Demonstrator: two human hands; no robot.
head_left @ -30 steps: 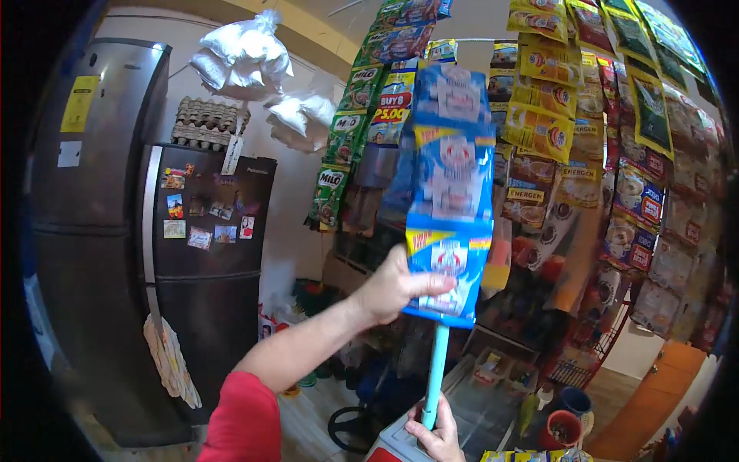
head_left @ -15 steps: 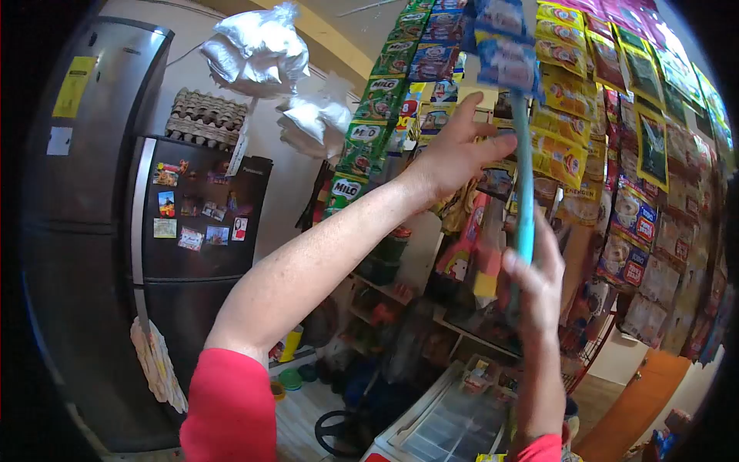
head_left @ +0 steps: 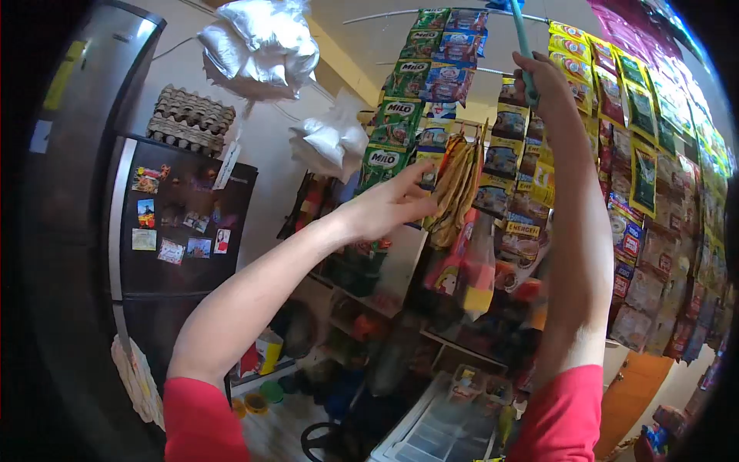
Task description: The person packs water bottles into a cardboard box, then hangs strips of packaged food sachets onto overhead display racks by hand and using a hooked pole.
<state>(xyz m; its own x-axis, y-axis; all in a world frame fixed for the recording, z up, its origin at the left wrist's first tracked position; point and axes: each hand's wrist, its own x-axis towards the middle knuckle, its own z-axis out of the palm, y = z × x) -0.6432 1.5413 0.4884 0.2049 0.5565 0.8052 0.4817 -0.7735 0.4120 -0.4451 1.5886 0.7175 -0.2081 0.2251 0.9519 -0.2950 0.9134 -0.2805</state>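
My right hand point(head_left: 545, 83) is raised high and wrapped round the lower end of a teal pole point(head_left: 520, 38). The pole runs up out of the top of the view, where a bit of blue packaging point(head_left: 500, 5) shows beside it. Lower down, my left hand point(head_left: 394, 206) reaches out with its fingers apart and holds nothing. It is nearest to a strip of green Milo sachets point(head_left: 387, 158) and a hanging bundle of long brown, wrinkled pieces point(head_left: 456, 192). Whether the fingertips touch the bundle I cannot tell. Blue sachets point(head_left: 450, 77) hang beside the Milo strip.
Yellow sachet strips point(head_left: 571, 65) and brown sachets point(head_left: 639, 296) hang densely on the right. White-filled plastic bags point(head_left: 258, 50) hang at left, before dark fridges point(head_left: 185, 266) topped with egg trays point(head_left: 188, 119). A glass-topped chest point(head_left: 435, 427) stands below.
My right hand has risen with the pole, carrying the blue sachets near its tip up to the view's edge. My left hand has dropped left, away from the pole. The view has shifted.
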